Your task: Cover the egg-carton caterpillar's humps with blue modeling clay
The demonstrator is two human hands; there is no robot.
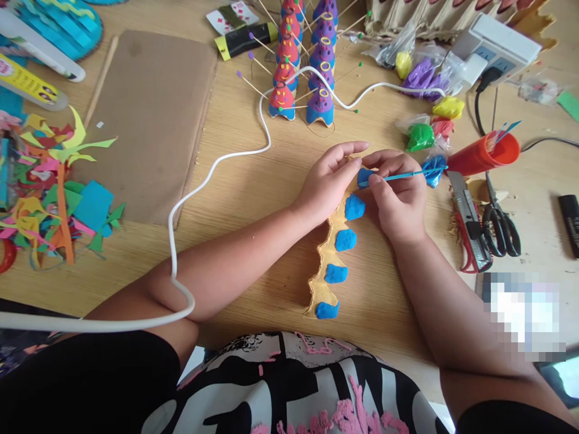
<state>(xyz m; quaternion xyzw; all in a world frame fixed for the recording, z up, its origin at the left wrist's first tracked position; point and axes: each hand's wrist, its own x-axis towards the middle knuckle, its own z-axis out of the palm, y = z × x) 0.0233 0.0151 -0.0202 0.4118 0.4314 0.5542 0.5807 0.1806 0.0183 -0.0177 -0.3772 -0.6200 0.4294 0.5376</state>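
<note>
While the strip [326, 253] with blue clay [346, 240] lies on the table [253, 199], the left hand [326, 185], loosely curled, holds its far end, and the right hand [398, 196], quite closed, pinches a blue tool [407, 175] beside it. Beyond them stand red figures [281, 98] and purple figures [320, 107].

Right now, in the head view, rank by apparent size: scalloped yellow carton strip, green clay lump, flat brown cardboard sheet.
1. Flat brown cardboard sheet
2. Scalloped yellow carton strip, partly covered
3. Green clay lump

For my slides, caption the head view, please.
Right hand holding a blue tool at a yellow strip with blue patches, left hand at its far end.
</note>
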